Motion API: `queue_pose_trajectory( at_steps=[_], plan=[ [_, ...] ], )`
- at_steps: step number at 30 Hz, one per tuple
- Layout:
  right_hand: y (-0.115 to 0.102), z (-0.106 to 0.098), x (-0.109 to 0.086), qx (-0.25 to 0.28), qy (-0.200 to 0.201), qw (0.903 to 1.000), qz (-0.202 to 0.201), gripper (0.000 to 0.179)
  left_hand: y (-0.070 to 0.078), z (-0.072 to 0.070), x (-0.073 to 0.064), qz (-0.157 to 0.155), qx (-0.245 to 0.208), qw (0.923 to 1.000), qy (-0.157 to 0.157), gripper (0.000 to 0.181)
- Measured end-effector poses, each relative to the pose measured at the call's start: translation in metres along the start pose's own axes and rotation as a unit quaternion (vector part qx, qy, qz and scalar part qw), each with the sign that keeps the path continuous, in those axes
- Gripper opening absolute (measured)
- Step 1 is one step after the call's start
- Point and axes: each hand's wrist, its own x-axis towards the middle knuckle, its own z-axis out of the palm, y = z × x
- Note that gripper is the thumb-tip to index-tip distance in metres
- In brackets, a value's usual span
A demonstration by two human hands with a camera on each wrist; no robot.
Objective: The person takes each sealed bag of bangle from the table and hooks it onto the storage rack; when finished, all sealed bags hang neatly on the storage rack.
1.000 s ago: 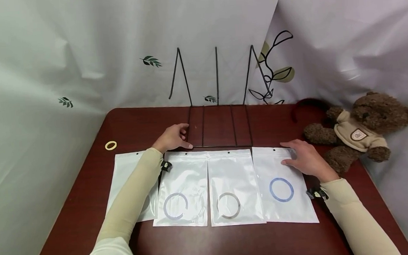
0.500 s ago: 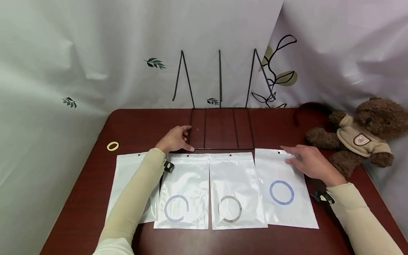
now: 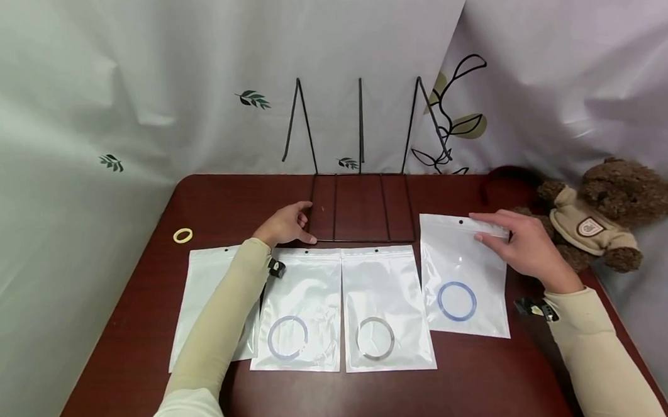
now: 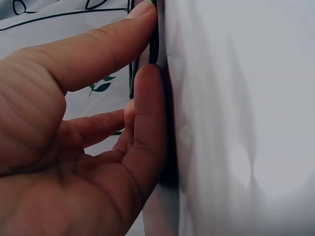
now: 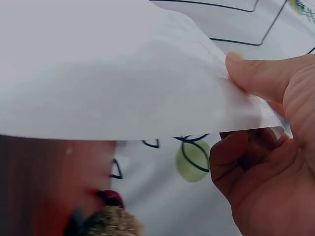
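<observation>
thumb above and fingers (image 5: 227, 157) curled below, the right hand (image 3: 531, 247) pinches the top right corner of a white zip bag (image 3: 464, 266), the one furthest right, with a blue ring (image 3: 440, 302) showing in its lower part. in the right wrist view the bag's edge stands away from the table (image 3: 344, 404); whether its lower end touches, i cannot tell. the left hand (image 3: 284, 226) rests at the near left corner of a black wire rack (image 3: 360, 173), thumb and index finger spread apart. between the hands, in front of the rack, lie a bag with a greyish ring (image 3: 388, 294) and a bag with a pale violet ring (image 3: 301, 298); another bag (image 3: 204, 288) is partly hidden under the left sleeve (image 3: 217, 315). further out, a small yellow ring (image 3: 183, 241) lies on the left, a brown teddy bear (image 3: 575, 221) leans on the right, and a white sheet (image 3: 202, 70) hangs behind.
</observation>
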Motion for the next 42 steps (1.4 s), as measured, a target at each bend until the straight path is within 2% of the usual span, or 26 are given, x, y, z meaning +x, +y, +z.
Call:
queue_pose_trajectory(
  at_steps=[10,20,26,31,37,42],
  plan=[
    [-0.016,-0.025,0.011,0.028,0.041,0.9985,-0.022,0.050,-0.001,-0.001,0.003,0.002,-0.004,1.0000,-0.001,0.099],
    [-0.031,-0.045,0.015,0.022,0.068,0.9961,-0.053,0.054,-0.001,-0.001,0.002,0.001,-0.003,1.0000,0.001,0.099],
    [-0.043,-0.054,0.018,0.023,0.075,0.9947,-0.066,0.056,-0.001,-0.003,0.002,0.002,-0.005,1.0000,-0.001,0.099],
    [-0.053,-0.062,0.020,0.046,0.084,0.9921,-0.082,0.055,-0.001,-0.002,0.001,-0.001,-0.006,1.0000,-0.001,0.099],
    [-0.063,-0.067,0.024,0.072,0.112,0.9863,-0.097,0.054,0.000,0.000,-0.001,-0.006,-0.007,1.0000,0.002,0.098],
    [-0.068,-0.069,0.031,0.071,0.136,0.9833,-0.098,0.049,-0.001,0.002,0.000,-0.003,-0.003,1.0000,0.001,0.098]
  ],
)
